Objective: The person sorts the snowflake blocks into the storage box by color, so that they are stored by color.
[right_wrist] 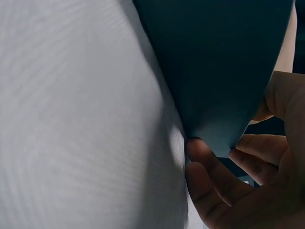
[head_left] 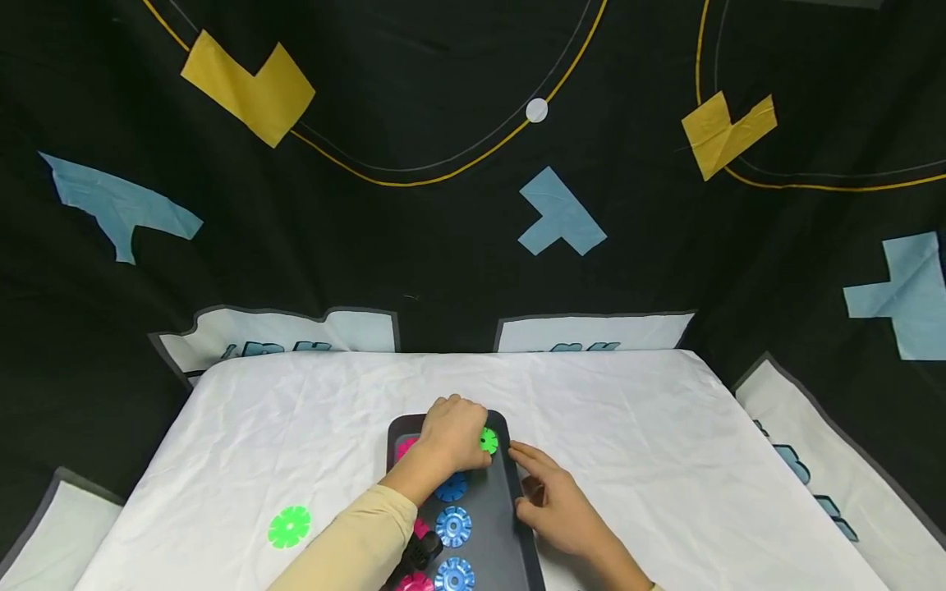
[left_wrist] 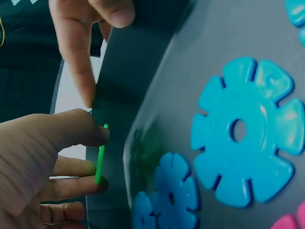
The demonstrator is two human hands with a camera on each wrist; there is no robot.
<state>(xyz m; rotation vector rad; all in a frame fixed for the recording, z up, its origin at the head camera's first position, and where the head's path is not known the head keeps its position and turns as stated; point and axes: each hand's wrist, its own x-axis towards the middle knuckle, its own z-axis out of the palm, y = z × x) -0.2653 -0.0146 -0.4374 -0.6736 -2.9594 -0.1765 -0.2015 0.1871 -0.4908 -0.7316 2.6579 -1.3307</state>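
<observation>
My left hand (head_left: 452, 431) is over the far end of a dark grey tray (head_left: 491, 525). In the left wrist view its thumb and fingers pinch a green notched plastic disc (left_wrist: 101, 155), seen edge-on; the head view shows part of this green disc (head_left: 489, 441) beside the hand. My right hand (head_left: 557, 501) rests its fingertips against the tray's right side. The right wrist view shows those fingers (right_wrist: 219, 183) touching the outer wall (right_wrist: 214, 81). Blue notched discs (head_left: 453, 526) lie in a column in the tray. Pink discs (head_left: 414, 581) beside them are partly hidden by the left arm.
A loose green disc (head_left: 289, 526) lies on the white tablecloth (head_left: 222, 460), left of the tray. A black strap with a small device (head_left: 423, 548) is around the left wrist. Behind the table hangs a black cloth (head_left: 414, 246) with yellow and blue patches.
</observation>
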